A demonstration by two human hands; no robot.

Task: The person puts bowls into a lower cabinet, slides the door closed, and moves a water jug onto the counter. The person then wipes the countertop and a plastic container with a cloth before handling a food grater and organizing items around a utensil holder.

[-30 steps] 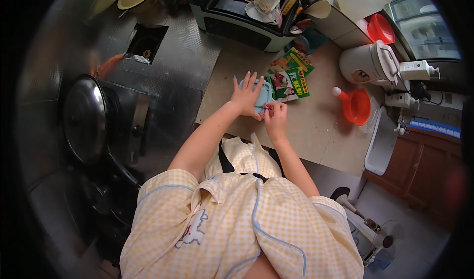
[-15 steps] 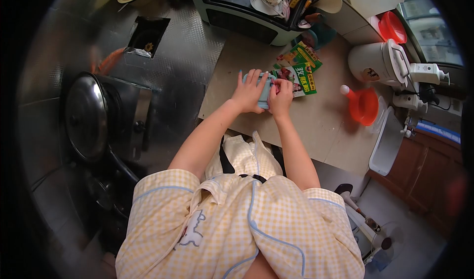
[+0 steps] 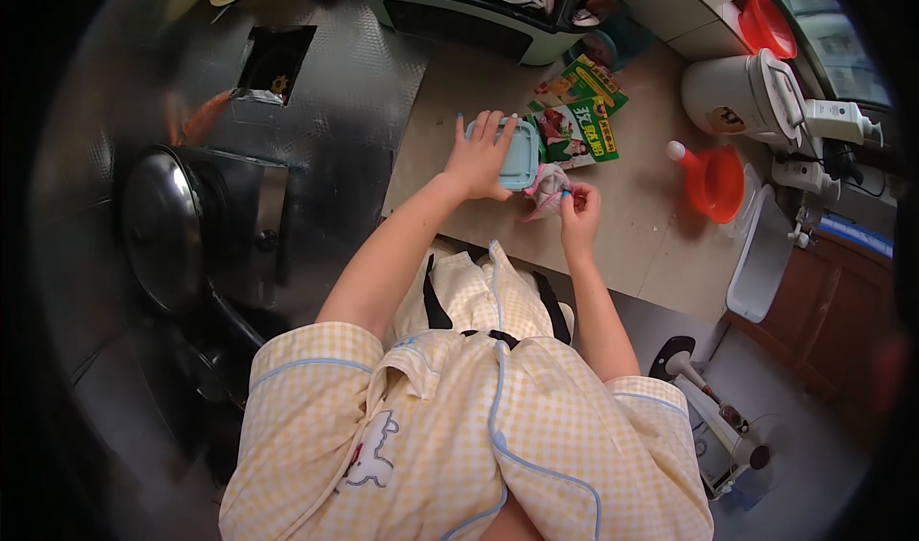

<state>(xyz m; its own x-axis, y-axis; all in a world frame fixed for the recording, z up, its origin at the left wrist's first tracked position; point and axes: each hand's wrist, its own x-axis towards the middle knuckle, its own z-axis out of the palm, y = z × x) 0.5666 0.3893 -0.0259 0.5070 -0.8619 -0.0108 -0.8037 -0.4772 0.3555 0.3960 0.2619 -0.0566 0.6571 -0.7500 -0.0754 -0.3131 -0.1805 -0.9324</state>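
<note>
On the counter, my left hand [image 3: 479, 161] spans a light blue rectangular plastic box [image 3: 520, 155], fingers over its far side and thumb at the near edge. My right hand [image 3: 582, 220], closed in a pinch, holds a crumpled white cloth with a pink edge [image 3: 549, 189]. That cloth hangs by the box's near right corner. Just beyond the box lies a green seasoning packet [image 3: 579, 134], partly over a yellow-green packet [image 3: 581, 85]. Whether the box holds anything is not visible.
A red ladle-like scoop [image 3: 713, 185] and a white lidded bucket [image 3: 732, 101] stand to the right, near a white sink [image 3: 751, 263]. On the left are a lidded pan [image 3: 161, 230] and a metal-covered surface. An oven [image 3: 459, 29] sits at the back.
My right hand has moved right and toward me, away from the box, drawing the cloth out with it. My left hand has stayed on the box.
</note>
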